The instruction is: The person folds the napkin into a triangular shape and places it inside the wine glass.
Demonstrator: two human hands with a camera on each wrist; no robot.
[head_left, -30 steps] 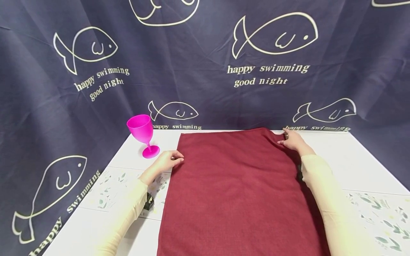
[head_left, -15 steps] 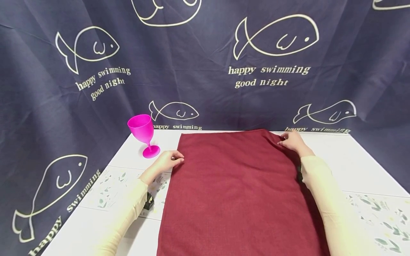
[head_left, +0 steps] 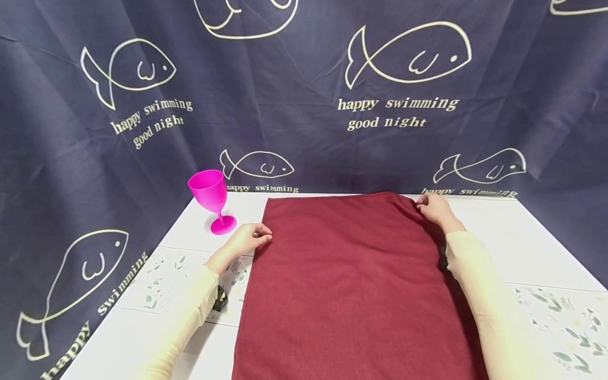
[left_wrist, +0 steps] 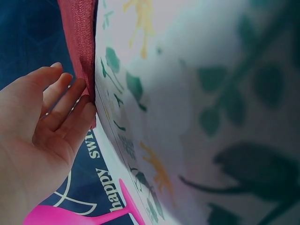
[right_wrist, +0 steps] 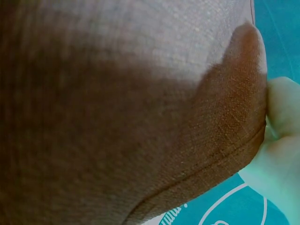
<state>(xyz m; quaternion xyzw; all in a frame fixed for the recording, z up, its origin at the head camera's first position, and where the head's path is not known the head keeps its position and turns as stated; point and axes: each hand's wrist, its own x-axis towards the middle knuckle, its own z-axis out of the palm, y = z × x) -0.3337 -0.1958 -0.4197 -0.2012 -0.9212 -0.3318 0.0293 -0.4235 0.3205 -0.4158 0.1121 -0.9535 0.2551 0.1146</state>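
A dark red cloth (head_left: 351,285) lies spread over the table, running from the back edge to the bottom of the head view. At its far right corner, my right hand (head_left: 435,209) pinches the fabric between thumb and fingers. In the right wrist view the lifted cloth (right_wrist: 140,140) fills most of the picture, hiding the fingertips behind it. My left hand (head_left: 243,240) rests by the left edge, its fingers loosely bent. Seen from the left wrist, the fingertips touch the cloth's hem (left_wrist: 80,47) while the thumb stands apart.
A bright pink goblet (head_left: 211,191) stands upright at the back left, just beyond my left hand. The white table (head_left: 508,232) bears a band of leaf print (head_left: 565,322). Behind it hangs a dark blue curtain (head_left: 309,105) with fish drawings.
My right hand's fingers have closed in onto the cloth's far right corner, where they stood spread a second ago. My left hand and the goblet have stayed in place.
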